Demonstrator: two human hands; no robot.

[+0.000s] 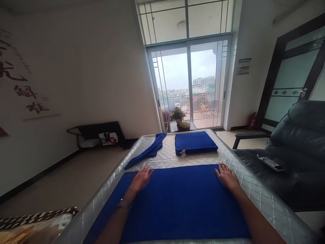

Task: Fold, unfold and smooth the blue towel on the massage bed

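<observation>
A blue cloth [182, 203] lies spread out flat on a quilted silver-grey mattress [167, 154]. My left hand [142, 177] rests open on the cloth near its far edge, left of the middle. At the cloth's far right corner, my right hand [227, 175] lies flat with fingers stretched forward. Beyond them sits a neat stack of folded blue cloths [195, 140] with a white tag hanging from its front edge. To the left of the stack, a loose, crumpled blue cloth [149, 150] trails toward the mattress's left edge.
A dark leather armchair [299, 142] stands close on the right, a remote-like device [271, 164] on its seat. Past the mattress, a small table [175, 127] holds a potted plant [178, 115]. A black bench [99, 134] with a bag is along the left wall.
</observation>
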